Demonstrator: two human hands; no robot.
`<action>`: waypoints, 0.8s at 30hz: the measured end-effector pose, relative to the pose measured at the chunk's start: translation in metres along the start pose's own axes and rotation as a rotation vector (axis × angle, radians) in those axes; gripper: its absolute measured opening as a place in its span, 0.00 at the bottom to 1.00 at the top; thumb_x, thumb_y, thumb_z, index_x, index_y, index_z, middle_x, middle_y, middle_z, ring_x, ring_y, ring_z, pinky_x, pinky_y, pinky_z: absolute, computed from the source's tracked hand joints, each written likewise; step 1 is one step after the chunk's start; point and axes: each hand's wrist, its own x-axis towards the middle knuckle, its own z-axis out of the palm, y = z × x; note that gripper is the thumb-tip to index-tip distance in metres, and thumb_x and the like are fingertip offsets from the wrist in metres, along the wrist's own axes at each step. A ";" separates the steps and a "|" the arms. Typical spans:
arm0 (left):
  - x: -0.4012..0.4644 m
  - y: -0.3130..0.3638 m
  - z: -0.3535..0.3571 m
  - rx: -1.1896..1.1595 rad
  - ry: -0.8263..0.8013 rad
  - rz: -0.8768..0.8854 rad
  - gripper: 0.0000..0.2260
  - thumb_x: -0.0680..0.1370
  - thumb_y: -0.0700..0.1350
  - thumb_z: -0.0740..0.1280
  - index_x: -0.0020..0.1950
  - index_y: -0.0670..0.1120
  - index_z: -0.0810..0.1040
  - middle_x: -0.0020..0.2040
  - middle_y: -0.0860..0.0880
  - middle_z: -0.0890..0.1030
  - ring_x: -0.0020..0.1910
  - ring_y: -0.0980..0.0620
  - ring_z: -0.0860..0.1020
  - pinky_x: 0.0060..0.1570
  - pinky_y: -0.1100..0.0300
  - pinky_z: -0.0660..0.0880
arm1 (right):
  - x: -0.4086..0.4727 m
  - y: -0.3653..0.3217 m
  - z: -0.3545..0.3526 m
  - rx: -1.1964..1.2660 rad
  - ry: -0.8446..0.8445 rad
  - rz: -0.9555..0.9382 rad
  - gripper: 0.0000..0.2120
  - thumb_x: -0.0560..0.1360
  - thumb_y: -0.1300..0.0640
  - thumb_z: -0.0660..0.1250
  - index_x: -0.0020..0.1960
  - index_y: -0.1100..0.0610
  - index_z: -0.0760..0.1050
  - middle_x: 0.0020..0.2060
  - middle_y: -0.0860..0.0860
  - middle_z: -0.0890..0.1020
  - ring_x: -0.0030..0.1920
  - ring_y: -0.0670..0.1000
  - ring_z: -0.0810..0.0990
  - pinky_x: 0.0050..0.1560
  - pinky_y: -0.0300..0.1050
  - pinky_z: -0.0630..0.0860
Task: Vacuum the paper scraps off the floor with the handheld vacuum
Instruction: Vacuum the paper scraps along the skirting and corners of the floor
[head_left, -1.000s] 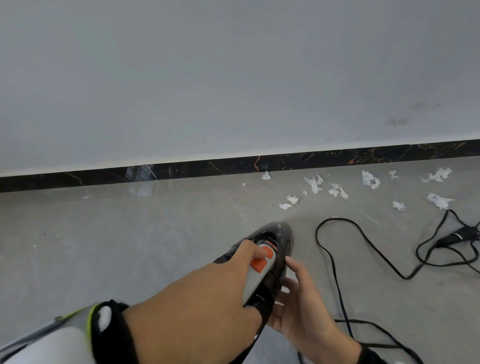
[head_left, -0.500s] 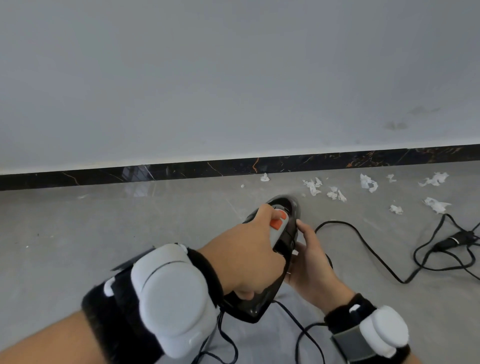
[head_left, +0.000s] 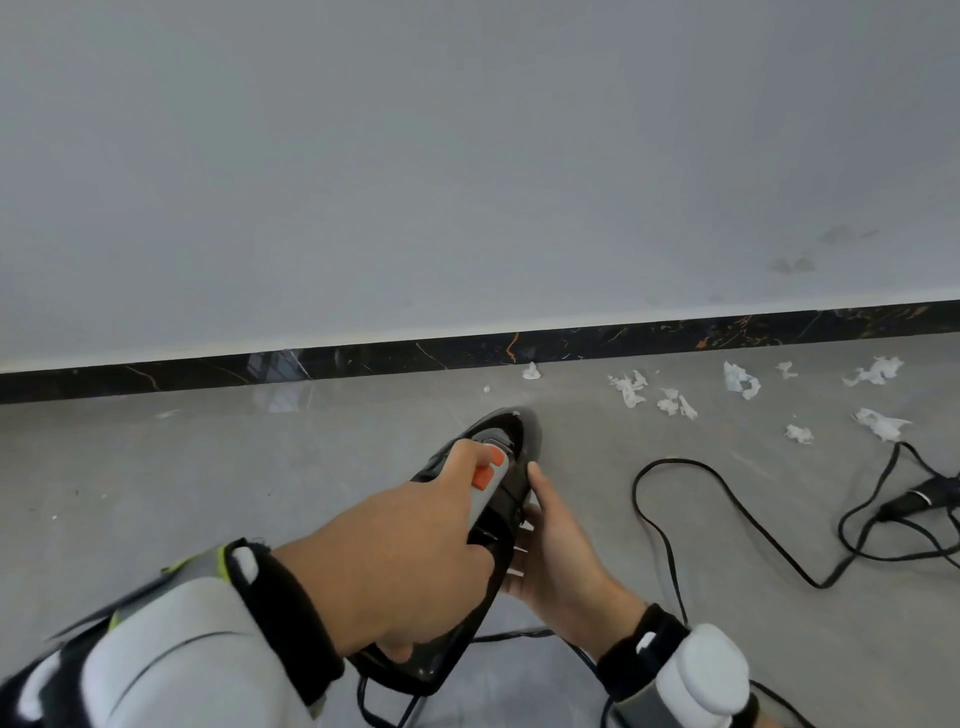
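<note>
A black handheld vacuum (head_left: 511, 441) with a grey handle and orange buttons points away from me toward the wall. My left hand (head_left: 400, 561) grips its handle, thumb lying on the orange buttons. My right hand (head_left: 553, 551) cups the vacuum's right side, fingers pressed flat against the body. White paper scraps (head_left: 675, 402) lie scattered on the grey floor to the right of the nozzle, near the skirting; one scrap (head_left: 531, 371) sits just beyond the nozzle. The nozzle mouth itself is hidden from me.
A black power cord (head_left: 691, 499) loops over the floor on the right, ending in a plug (head_left: 919, 498) near the right edge. A dark marble skirting (head_left: 363, 358) runs along the white wall. White trackers sit on both wrists.
The vacuum and both hands have dropped lower and closer to me, and the nozzle has drawn back from the scraps. Both hands keep their hold on it.
</note>
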 end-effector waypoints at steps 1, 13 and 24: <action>0.001 -0.004 -0.001 0.004 0.021 -0.005 0.31 0.80 0.44 0.61 0.75 0.64 0.47 0.38 0.51 0.74 0.25 0.55 0.74 0.22 0.68 0.71 | 0.004 0.000 0.003 -0.013 0.001 -0.006 0.30 0.79 0.33 0.59 0.64 0.57 0.80 0.55 0.60 0.86 0.55 0.59 0.86 0.49 0.54 0.83; 0.035 -0.004 -0.012 -0.181 0.084 -0.045 0.27 0.80 0.41 0.60 0.72 0.62 0.53 0.33 0.46 0.77 0.26 0.48 0.75 0.30 0.54 0.80 | 0.044 -0.034 0.015 -0.053 0.051 -0.029 0.31 0.80 0.32 0.57 0.66 0.56 0.79 0.55 0.60 0.87 0.54 0.59 0.85 0.46 0.50 0.82; 0.029 -0.016 -0.002 -0.136 0.096 0.026 0.32 0.80 0.41 0.62 0.75 0.63 0.50 0.37 0.49 0.76 0.26 0.54 0.75 0.25 0.63 0.78 | 0.045 -0.021 0.011 -0.069 0.081 -0.012 0.32 0.80 0.31 0.57 0.64 0.57 0.79 0.56 0.61 0.86 0.56 0.60 0.84 0.45 0.51 0.81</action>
